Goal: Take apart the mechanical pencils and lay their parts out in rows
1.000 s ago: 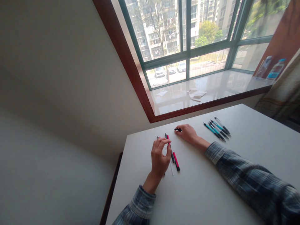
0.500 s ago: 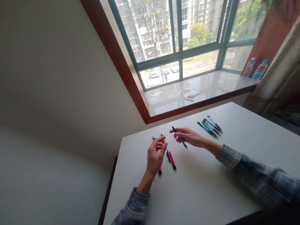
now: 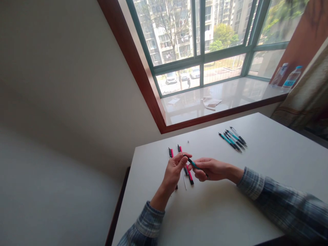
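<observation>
My right hand (image 3: pixel 211 168) is closed around a teal-and-black pen (image 3: pixel 194 165), held slanted above the table. My left hand (image 3: pixel 174 172) pinches the pen's upper black end between thumb and fingertips. Under and behind my left hand lie disassembled pen parts: a pink-and-black barrel (image 3: pixel 190 176), a thin white refill (image 3: pixel 185 181), and further pink and black pieces (image 3: pixel 170 152), partly hidden by the hand. A tiny grey piece (image 3: pixel 188 141) sits on the table beyond my hands.
Several teal, white and black pens (image 3: pixel 233 139) lie side by side on the white table (image 3: pixel 217 212), toward the far right. Behind it, a window sill (image 3: pixel 189 109) holds a crumpled cloth (image 3: pixel 210 103) and plastic bottles (image 3: pixel 292 78). A wall (image 3: pixel 77 119) rises at left.
My right hand has brought the pen down toward my left hand, and my left fingers have closed on its upper end. The tiny grey piece now shows on the table.
</observation>
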`<state>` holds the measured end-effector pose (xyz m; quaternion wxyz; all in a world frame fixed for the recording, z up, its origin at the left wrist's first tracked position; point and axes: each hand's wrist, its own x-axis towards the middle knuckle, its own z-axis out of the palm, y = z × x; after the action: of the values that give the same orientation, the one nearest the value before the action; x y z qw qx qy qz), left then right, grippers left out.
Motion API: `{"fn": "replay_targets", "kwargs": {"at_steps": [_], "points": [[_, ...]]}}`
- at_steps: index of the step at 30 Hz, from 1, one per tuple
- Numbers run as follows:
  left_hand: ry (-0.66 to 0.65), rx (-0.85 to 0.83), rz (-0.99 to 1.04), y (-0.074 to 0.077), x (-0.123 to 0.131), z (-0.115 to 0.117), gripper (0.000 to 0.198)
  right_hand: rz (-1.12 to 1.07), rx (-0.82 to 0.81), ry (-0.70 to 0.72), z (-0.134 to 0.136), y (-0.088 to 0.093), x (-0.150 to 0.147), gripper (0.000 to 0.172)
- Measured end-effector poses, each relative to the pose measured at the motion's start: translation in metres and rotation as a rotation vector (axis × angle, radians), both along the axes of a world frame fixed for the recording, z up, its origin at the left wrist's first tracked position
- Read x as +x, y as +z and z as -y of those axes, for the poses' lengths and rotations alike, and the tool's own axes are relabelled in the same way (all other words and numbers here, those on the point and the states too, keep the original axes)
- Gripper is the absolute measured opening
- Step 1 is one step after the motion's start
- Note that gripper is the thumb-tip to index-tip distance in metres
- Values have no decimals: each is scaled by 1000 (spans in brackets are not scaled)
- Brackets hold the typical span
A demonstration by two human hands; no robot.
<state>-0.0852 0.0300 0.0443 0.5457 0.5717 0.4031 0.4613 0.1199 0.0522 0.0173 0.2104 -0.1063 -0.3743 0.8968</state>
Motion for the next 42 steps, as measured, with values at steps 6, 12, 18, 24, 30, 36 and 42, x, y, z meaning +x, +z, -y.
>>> {"fn": "replay_targets", "kwargs": {"at_steps": [6,12,18,24,30,36,42], "points": [[71,-18,18,5,3,0,39,68,192,-166,-2,-3,-5,38],[180,20,14,13,9,0,32,204,368,-367,-3,-2,-12,36],[178,-25,102,9,7,-4,36,166,293,-343,0,0,-16,31],[64,-104,171,8,5,-5,52,96,137,-333,-1,1,-10,40],[177,-36,51,7,3,-6,31,161,266,-307,-3,-2,-6,31],[92,-34,61,6,1,-6,38,140,186,-284,-2,-3,-5,39],[118,-10,22,4,1,-7,31,121,236,-242,-3,-5,-5,36]]}}
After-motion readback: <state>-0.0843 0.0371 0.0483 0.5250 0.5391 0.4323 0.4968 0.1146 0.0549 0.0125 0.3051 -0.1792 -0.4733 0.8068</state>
